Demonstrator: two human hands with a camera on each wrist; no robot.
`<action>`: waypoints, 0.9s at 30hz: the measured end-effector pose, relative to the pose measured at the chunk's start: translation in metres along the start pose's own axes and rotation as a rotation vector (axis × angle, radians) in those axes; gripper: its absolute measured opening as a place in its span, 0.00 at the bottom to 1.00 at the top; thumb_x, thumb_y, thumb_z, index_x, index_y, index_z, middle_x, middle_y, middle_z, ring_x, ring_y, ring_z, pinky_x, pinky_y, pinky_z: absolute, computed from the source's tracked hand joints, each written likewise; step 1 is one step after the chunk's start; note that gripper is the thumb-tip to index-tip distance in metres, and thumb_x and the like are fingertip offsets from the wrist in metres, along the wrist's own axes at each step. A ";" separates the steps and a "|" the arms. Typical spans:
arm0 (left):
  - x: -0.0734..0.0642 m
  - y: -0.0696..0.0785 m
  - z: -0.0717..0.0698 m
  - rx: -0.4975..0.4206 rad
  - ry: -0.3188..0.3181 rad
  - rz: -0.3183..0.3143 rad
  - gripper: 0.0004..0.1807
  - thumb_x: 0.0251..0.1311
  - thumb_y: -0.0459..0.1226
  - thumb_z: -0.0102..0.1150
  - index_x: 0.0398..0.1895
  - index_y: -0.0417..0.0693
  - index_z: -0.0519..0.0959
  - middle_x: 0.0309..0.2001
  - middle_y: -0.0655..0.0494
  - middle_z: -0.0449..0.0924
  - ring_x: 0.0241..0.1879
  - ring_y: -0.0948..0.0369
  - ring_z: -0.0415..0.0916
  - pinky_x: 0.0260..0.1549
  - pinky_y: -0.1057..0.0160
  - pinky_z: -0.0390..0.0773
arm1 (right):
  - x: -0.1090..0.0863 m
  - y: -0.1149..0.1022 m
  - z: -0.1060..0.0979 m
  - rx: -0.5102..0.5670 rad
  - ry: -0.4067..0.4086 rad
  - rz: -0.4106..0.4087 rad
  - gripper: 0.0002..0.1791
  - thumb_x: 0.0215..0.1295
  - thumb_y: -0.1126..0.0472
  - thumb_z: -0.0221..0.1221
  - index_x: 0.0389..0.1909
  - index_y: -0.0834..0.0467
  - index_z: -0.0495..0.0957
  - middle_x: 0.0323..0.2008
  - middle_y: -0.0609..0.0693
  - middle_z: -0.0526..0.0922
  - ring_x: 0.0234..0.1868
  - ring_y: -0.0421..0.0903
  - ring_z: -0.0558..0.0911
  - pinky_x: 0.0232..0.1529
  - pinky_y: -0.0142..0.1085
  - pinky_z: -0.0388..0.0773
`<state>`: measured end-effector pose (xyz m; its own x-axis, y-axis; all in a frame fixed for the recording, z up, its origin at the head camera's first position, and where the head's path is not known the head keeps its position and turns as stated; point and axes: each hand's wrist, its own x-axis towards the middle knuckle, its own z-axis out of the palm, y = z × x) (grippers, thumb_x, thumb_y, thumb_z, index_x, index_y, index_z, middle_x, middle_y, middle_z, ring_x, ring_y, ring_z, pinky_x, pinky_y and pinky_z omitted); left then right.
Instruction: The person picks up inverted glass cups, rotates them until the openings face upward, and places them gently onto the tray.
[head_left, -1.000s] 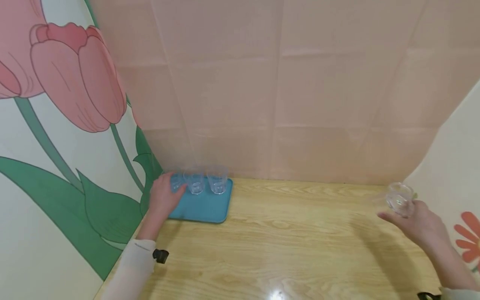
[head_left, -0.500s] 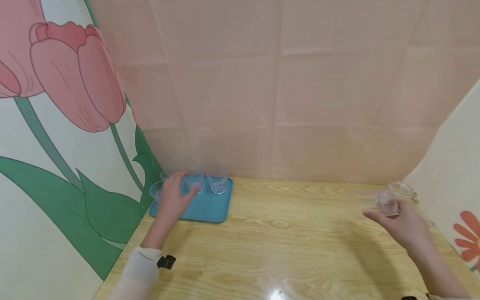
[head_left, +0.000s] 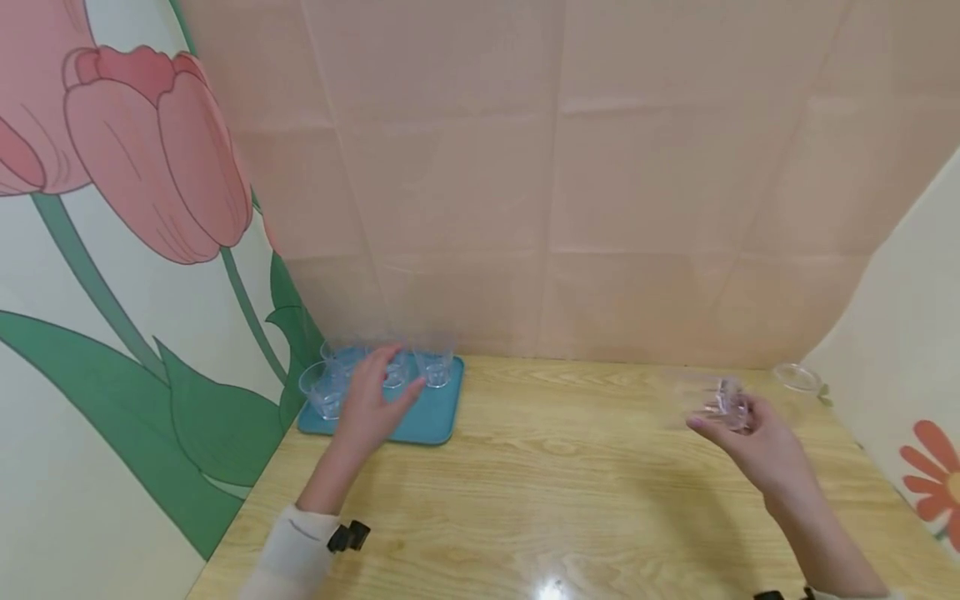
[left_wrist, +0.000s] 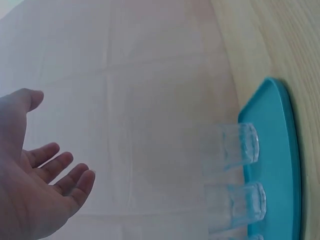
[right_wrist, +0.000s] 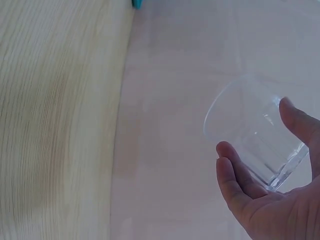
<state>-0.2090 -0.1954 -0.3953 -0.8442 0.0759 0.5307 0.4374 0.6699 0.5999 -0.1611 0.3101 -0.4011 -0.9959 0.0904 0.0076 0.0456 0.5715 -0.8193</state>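
My right hand holds a clear plastic cup above the right side of the table. The cup lies tilted on its side, its mouth toward the left. In the right wrist view, thumb and fingers curl around the cup's lower part. Over the blue tray is my left hand, its fingers spread and nothing in its grip. Several clear cups stand upright on the tray, among them a front-left cup and a back-right cup. The left hand partly hides others. The left wrist view shows cups apart from that hand.
A clear round rim, perhaps a lid or dish, lies at the table's back right corner. The wooden table is bounded by a pink back sheet, a tulip-patterned left wall and a flower-patterned right wall.
The right hand has moved left with the cup, which has tipped from near upright onto its side. The left hand has drifted right over the tray, uncovering cups on the left.
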 end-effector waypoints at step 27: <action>-0.012 0.044 0.056 -0.234 -0.087 0.138 0.33 0.66 0.46 0.66 0.71 0.47 0.68 0.67 0.48 0.71 0.62 0.51 0.72 0.55 0.47 0.78 | -0.008 -0.040 0.062 0.346 -0.134 -0.112 0.48 0.69 0.56 0.65 0.78 0.66 0.46 0.64 0.62 0.72 0.52 0.31 0.79 0.50 0.22 0.74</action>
<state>-0.1964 -0.1255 -0.4084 -0.7907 0.2247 0.5695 0.6011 0.4612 0.6527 -0.1597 0.2358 -0.4044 -0.9957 -0.0772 0.0520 -0.0705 0.2609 -0.9628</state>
